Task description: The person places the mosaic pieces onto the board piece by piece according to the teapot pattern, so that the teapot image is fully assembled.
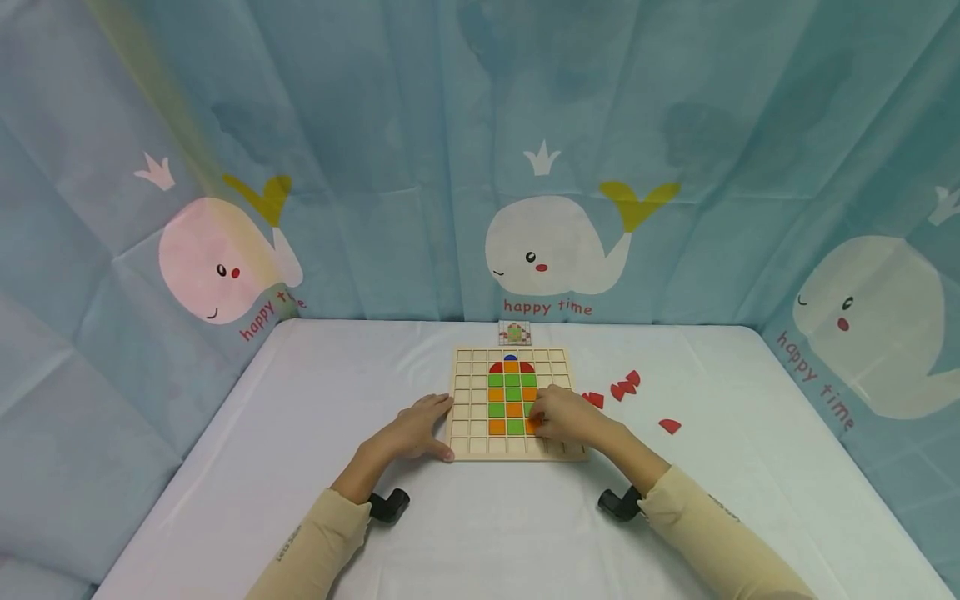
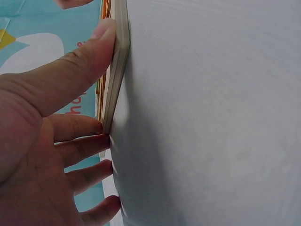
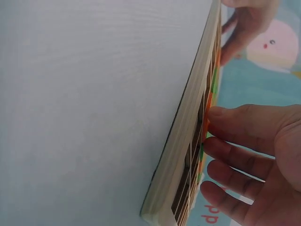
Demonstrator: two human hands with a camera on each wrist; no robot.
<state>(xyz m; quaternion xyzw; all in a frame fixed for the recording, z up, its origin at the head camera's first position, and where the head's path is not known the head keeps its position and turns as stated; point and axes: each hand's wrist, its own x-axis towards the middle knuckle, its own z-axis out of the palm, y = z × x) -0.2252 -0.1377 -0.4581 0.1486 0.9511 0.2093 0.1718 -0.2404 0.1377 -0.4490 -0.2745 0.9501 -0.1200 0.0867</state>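
Note:
A wooden grid board (image 1: 459,446) lies on the white table, with orange and green square tiles (image 1: 515,427) filling its middle columns. Above them sit two red corner pieces (image 1: 496,367) and a blue rounded piece (image 1: 511,357). My left hand (image 1: 415,427) rests along the board's left edge, thumb against the near corner and fingers spread. On the right side of the pattern, my right hand (image 1: 564,414) touches an orange tile (image 1: 531,427) with thumb and fingertips. In the right wrist view its fingers (image 3: 230,151) are extended over the board's surface; the hand partly covers the right columns.
Several loose red pieces (image 1: 670,426) lie right of the board, some close to its edge. A small pattern card (image 1: 514,333) stands behind the board at the table's back edge. Blue whale-print curtains (image 1: 420,250) hang around the table.

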